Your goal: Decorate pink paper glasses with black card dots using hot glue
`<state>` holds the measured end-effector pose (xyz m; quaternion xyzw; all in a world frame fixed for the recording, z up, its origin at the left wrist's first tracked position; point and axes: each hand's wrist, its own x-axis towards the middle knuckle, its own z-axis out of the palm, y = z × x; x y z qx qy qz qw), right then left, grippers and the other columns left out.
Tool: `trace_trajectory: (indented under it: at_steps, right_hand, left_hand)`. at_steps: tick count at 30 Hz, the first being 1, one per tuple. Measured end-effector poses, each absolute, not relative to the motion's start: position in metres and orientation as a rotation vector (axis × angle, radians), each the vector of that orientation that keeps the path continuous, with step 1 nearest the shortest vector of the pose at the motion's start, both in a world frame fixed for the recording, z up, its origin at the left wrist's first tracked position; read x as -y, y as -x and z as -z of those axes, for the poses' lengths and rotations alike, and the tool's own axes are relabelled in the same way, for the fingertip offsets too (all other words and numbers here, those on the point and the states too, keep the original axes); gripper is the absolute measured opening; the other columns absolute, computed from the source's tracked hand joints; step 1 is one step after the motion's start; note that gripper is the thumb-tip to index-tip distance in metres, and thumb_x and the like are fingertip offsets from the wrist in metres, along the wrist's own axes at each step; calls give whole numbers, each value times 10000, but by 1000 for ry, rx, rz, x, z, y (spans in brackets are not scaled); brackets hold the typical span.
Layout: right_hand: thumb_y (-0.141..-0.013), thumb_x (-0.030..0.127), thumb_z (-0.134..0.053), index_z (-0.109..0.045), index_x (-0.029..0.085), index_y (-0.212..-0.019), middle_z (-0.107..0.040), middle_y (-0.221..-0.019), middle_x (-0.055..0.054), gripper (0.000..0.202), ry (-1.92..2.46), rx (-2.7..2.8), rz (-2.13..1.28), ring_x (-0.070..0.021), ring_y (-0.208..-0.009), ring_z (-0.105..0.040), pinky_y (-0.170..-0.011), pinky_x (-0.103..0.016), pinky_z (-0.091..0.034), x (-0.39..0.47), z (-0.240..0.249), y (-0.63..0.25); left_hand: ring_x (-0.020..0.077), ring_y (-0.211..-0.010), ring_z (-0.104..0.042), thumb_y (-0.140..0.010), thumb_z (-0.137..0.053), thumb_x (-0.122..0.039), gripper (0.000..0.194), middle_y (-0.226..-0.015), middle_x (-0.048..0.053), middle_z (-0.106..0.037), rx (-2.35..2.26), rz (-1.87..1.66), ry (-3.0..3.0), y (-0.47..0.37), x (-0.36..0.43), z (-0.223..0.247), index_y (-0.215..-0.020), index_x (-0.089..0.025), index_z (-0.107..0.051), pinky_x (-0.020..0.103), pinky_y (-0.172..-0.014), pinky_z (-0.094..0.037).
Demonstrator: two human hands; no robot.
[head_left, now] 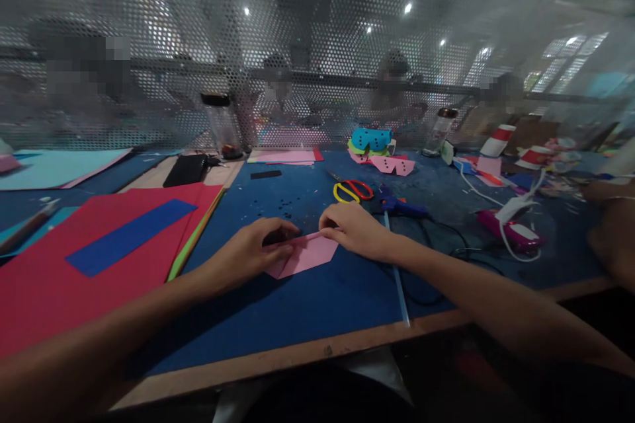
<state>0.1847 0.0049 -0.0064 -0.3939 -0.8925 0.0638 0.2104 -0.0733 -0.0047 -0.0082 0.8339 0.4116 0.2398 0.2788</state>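
Observation:
A pink piece of paper [308,256] with slanted corners lies low over the blue table, its far edge folded or raised. My left hand [265,244] pinches it at the left end between thumb and fingers. At the upper right edge, my right hand [353,230] is closed on the same paper, fingertips pressed along the fold. Just beyond my right hand rest scissors [353,192] with red and yellow handles. To their right lies a blue glue gun [404,205], and a long clear glue stick [401,294] reaches toward the table's front edge.
Red paper sheets [44,291] with a blue strip [131,238] lie at left, near a black wallet-like object [186,170]. Cut masks in blue [372,137] and pink [393,165] sit at the back. A magenta device [510,228] with white cable lies right, near another person's arm [615,238].

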Motion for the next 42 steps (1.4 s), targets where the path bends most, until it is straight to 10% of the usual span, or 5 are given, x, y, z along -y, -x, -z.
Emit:
trace_trajectory:
  at_steps: [42]
  right_hand:
    - [-874, 416, -614, -621, 161, -1071, -725, -1008, -119, 322, 1928, 2316, 98, -250, -894, -677, -682, -295, -411, -94, 0, -243]
  left_hand:
    - [213, -838, -687, -802, -662, -410, 260, -890, 47, -741, -1120, -926, -1846, 81, -3, -5, -921, -182, -695, 294, -726, -509]
